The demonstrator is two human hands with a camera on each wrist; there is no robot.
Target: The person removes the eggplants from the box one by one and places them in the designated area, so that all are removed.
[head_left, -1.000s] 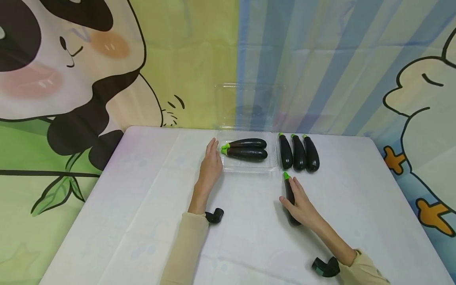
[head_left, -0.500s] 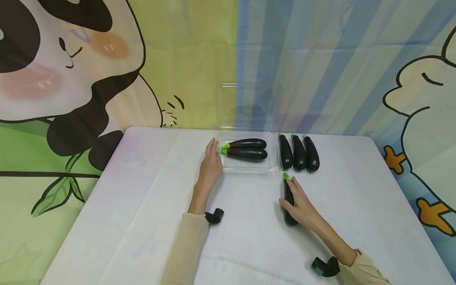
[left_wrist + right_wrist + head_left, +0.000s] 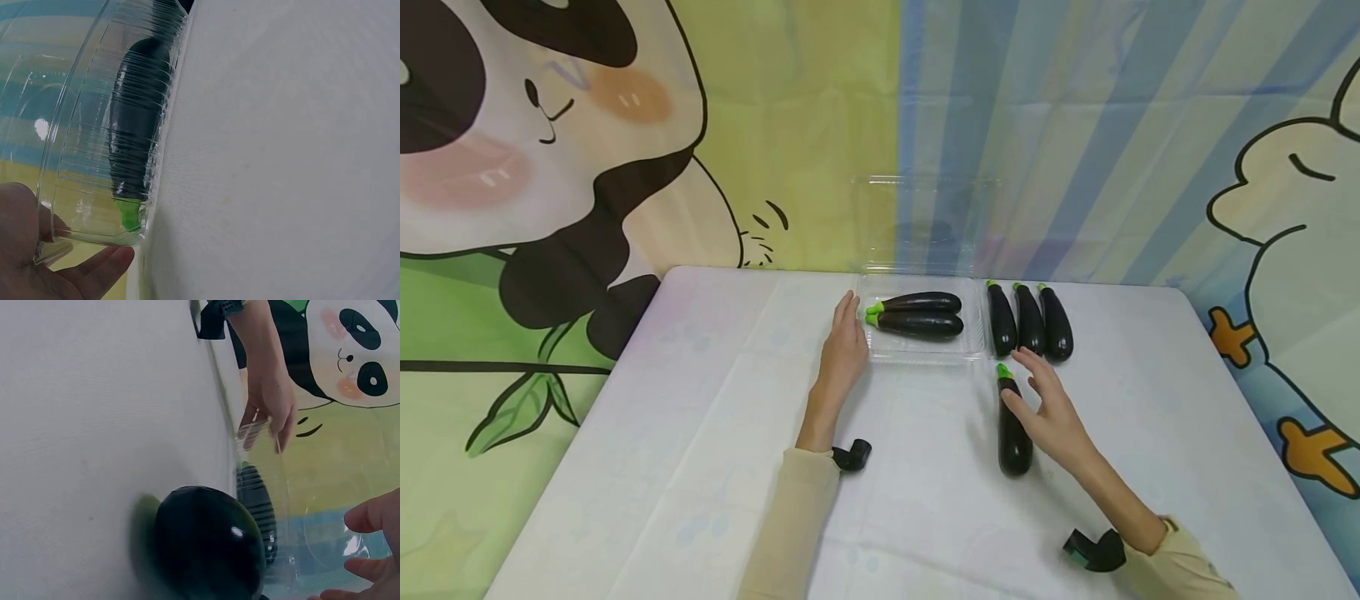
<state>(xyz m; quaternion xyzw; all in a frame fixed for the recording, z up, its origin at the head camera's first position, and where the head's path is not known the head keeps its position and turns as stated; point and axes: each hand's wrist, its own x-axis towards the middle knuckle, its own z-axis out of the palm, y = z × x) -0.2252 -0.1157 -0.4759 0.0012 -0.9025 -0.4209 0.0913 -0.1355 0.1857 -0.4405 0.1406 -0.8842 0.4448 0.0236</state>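
Observation:
My left hand (image 3: 844, 358) is at the left side of a clear plastic clamshell container (image 3: 917, 354), holding its corner by the rim; its fingers (image 3: 103, 275) lie along the outside wall in the left wrist view. Inside the container two glossy dark eggplants (image 3: 921, 324) lie side by side, green stems to the left. A loose eggplant (image 3: 1015, 437) rests on the table in front of the container's right corner, stem pointing away. Just above and to its right, my right hand (image 3: 1056, 417) has its fingers spread around nothing, and the thumb overlaps the eggplant in the head view.
Right of the container, three more eggplants (image 3: 1028, 321) stand in a row, stems toward the back. The container's clear lid (image 3: 928, 221) is raised against the printed backdrop (image 3: 820, 125). A white cloth (image 3: 700, 467) covers the table.
My right hand has let go of the loose eggplant and moved up and slightly away, uncovering it. The eggplant lies a little straighter. My left hand has stayed put.

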